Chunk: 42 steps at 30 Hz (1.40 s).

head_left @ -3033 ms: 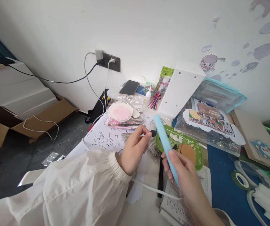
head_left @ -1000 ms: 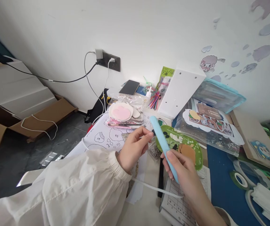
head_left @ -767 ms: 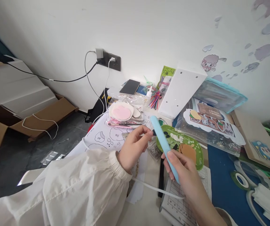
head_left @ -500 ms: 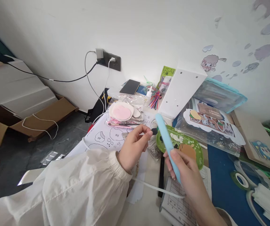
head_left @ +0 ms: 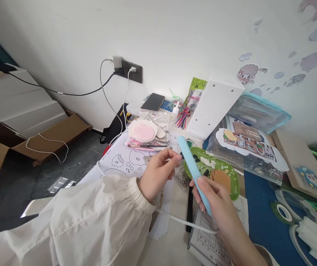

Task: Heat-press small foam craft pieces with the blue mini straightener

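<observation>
My left hand (head_left: 159,171) is in the middle of the view, thumb and forefinger pinching a small black piece (head_left: 182,155), now mostly hidden behind the tip of a light blue stick-shaped tool (head_left: 193,168). My right hand (head_left: 213,195) is wrapped round the lower part of that tool, which slants up and left. Behind the tool lies a green tray (head_left: 234,184) holding brown, white and black flat pieces. Whether the tool touches the black piece I cannot tell.
Left of the tray are a paper with line drawings (head_left: 116,160) and a bag with pink and white shapes (head_left: 143,132). A white box-like stand (head_left: 216,107) rises behind. Green tape (head_left: 281,212) lies on the blue mat (head_left: 260,221). A white cable (head_left: 186,222) crosses below my hands.
The blue tool's upper end has moved slightly left, nearer my left fingertips, and now covers more of the black piece. My right hand has shifted slightly left with it.
</observation>
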Available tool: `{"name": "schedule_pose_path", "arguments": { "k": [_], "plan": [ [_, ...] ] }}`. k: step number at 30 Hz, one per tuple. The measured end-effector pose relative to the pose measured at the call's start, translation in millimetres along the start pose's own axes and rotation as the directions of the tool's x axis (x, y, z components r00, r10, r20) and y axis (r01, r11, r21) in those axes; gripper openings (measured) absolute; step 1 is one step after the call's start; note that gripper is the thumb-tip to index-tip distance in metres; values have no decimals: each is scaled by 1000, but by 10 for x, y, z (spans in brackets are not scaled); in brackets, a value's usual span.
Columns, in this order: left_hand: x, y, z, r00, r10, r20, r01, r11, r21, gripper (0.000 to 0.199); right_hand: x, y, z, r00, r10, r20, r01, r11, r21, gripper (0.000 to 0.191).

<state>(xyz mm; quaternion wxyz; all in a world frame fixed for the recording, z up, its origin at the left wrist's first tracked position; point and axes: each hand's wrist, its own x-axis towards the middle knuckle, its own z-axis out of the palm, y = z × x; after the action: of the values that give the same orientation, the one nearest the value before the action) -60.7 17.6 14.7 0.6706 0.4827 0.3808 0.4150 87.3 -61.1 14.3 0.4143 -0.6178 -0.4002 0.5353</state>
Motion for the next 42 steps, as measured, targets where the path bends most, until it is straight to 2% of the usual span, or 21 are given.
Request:
{"name": "schedule_pose_path", "arguments": {
  "k": [8,14,21,27,42],
  "plan": [
    [-22,21,-7,1000,1,21,-2,1000,31,20,-12,-7,15,1000,2,3,-2,1000,-17,44],
    [-18,8,-7,1000,-6,16,5,999,35,19,1,-40,-69,991,-72,-116,77,996,38,41],
    [21,64,-56,998,-27,60,16,984,175,22,11,-87,-89,1000,9,2,-9,1000,16,47],
    [34,109,-109,993,-32,112,-3,953,302,24,-2,-95,-71,998,2,60,0,999,-33,47],
    [16,128,-88,992,-48,114,28,986,166,20,-18,-77,-31,999,-17,51,20,998,-52,44]
  ]
}}
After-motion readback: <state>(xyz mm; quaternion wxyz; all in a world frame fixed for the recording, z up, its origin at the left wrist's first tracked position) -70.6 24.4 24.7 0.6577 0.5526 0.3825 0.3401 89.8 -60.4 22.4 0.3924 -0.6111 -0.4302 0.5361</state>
